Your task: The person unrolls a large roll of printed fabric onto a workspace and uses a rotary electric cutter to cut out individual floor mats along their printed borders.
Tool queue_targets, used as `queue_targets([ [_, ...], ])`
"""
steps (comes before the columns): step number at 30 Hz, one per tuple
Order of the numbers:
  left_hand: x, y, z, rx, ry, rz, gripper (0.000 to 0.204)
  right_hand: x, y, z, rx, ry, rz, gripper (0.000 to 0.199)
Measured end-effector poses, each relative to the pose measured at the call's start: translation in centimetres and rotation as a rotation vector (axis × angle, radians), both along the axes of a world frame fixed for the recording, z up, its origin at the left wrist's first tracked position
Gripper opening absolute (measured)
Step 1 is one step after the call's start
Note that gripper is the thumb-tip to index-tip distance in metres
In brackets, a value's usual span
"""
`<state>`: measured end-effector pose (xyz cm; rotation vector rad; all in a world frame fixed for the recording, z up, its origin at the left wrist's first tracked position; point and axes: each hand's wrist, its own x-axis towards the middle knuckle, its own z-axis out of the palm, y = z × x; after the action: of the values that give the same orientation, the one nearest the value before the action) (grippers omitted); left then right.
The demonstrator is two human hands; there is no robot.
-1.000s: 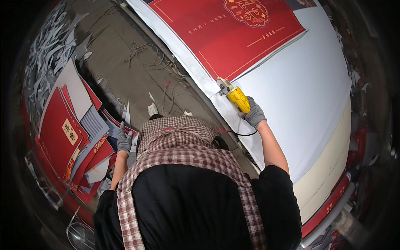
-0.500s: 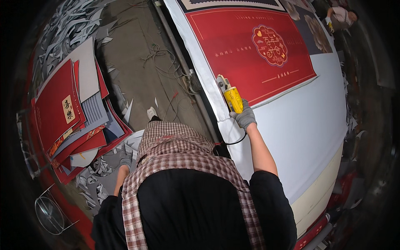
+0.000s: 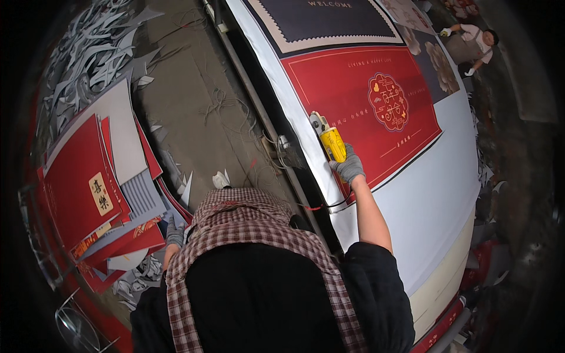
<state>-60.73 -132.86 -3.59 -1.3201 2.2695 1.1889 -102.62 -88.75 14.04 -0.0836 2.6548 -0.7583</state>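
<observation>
Since half a second ago the right hand [image 3: 349, 169] and its yellow cutter [image 3: 331, 140] have travelled further along the white border of the printed sheet [image 3: 435, 194], and the red panel [image 3: 365, 112] now sits closer to the middle of the view. The left hand [image 3: 175, 231] has risen to the hip.

Nearest the camera is the person's own body: a black top and a red-and-white checked scarf [image 3: 247, 229] fill the lower centre. The left hand, in a grey glove, hangs beside the scarf's left edge; whether it is clenched or loose cannot be told, and it seems to hold nothing.

The bare right forearm reaches up and right. The gloved right hand is wrapped firmly around the rear of the cutter. The cutter rests on the sheet's white margin, just left of the red panel's edge, its metal head pointing away from the person. A thin cord [image 3: 329, 204] loops from below the hand toward the body.

Left of the body, red mats [image 3: 76, 182] and grey sheets lie stacked in a fan. Between stack and sheet runs a strip of grey-brown floor [image 3: 200, 112] with loose threads.

Further off, a dark panel [image 3: 329, 20] adjoins the red one. Grey offcuts [image 3: 88, 53] are heaped at top left. At top right another person [image 3: 474, 41] crouches at the sheet's far edge.
</observation>
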Motion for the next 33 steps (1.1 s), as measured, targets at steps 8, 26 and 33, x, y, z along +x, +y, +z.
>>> queue_targets([
  [8, -10.4, -8.5, 8.8, 0.215, 0.142, 0.293, 0.064, -5.7, -4.5, -1.0, 0.041, 0.121, 0.039, 0.075],
  [26, -19.1, -17.3, 0.7, 0.302, 0.345, 0.443, 0.060, -20.0, -16.1, -4.4, -0.159, 0.001, -0.007, 0.069],
  [33, -34.1, -18.7, 3.7, 0.211, 0.379, 0.231, 0.060, -25.5, -22.8, -3.2, -0.187, -0.047, 0.036, 0.063],
])
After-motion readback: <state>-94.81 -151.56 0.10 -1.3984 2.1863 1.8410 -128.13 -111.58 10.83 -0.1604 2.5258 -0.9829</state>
